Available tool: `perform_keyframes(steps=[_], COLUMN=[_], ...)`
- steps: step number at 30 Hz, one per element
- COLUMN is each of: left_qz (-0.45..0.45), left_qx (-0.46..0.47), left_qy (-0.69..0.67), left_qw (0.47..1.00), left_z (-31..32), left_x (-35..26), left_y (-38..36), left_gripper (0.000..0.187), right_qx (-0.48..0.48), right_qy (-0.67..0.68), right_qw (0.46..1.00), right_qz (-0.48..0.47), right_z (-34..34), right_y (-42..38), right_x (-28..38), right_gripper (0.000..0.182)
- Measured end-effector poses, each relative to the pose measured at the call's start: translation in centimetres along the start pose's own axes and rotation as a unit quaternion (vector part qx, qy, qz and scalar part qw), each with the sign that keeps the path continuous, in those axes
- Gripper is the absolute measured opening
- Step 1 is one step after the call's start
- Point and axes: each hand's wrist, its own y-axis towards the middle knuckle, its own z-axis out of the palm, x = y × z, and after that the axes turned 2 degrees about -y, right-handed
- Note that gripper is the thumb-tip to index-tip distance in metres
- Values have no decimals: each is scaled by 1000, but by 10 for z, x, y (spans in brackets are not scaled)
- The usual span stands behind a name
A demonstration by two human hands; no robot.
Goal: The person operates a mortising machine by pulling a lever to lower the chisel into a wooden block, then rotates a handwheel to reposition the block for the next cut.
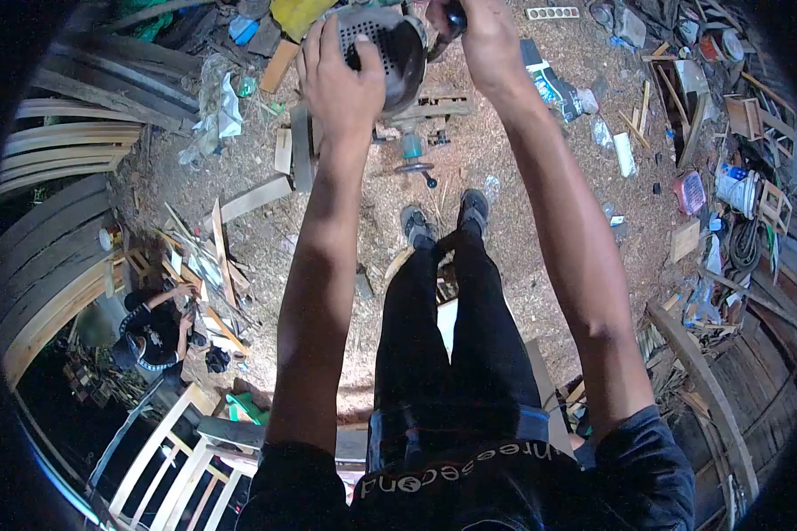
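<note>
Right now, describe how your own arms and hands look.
Both the left hand and right hand are bare, without gloves. The forearms are bare too, with no watch or bracelet visible. Short black sleeves belong to a black shirt with pale lettering.

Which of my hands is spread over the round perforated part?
Your left hand, fingers spread over that perforated part; your right hand, cut off by the top edge, is at a dark, shiny piece instead.
</note>
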Motion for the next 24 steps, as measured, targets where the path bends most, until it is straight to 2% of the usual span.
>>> perform_keyframes(steps=[9,11,12,16,18,19,20,21,22,24], left_qz=[-20,1,12,8,0,-3,36,20,-3,-26], left_qx=[7,-37,-60,-50,14,48,-58,-41,-14,26], left_qy=[15,4,-2,-28,-65,-84,-39,-37,-35,-26], left_qw=[1000,999,998,998,998,995,997,998,999,999], left_z=[-1,5,7,0,-16,-17,1,-1,-8,-14], left_x=[-1,4,5,-6,-19,-19,-6,-14,-22,-25], left_y=[0,0,0,-4,0,-5,-10,-14,-23,-25], left_gripper=[46,43,42,37,39,40,44,46,47,49], right_qx=[-23,-42,-34,-52,-74,-98,-139,-110,-31,69], right_qy=[-47,-57,-4,-33,-83,-133,-176,-115,-23,70], right_qw=[998,997,998,995,991,980,963,966,970,952], right_qz=[-21,-33,-61,-81,-77,-113,-150,-203,-241,-289], right_z=[5,7,8,10,11,13,23,21,11,5], right_y=[0,-3,1,1,-4,-11,-23,-24,-20,-14], right_x=[4,5,-5,-3,1,5,3,-4,-10,-19], right_gripper=[47,46,45,43,40,41,40,39,37,34])
